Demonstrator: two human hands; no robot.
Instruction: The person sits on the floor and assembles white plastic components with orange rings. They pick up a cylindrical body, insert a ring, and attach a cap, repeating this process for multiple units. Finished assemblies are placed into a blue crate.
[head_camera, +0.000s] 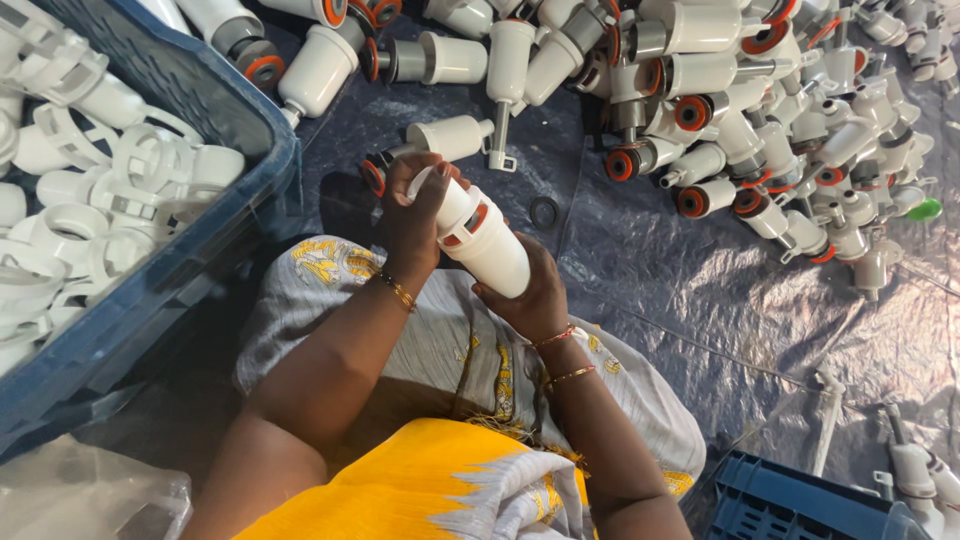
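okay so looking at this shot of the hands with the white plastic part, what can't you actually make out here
Head view, the only one:
- Upper end of the white cylinder: wrapped by the left hand.
- Its underside: covered by the right hand.
- Blue crate: cut off by the left edge.
- Second blue crate: cut off by the bottom edge.
- Far parts in the pile: too small and overlapping to count.
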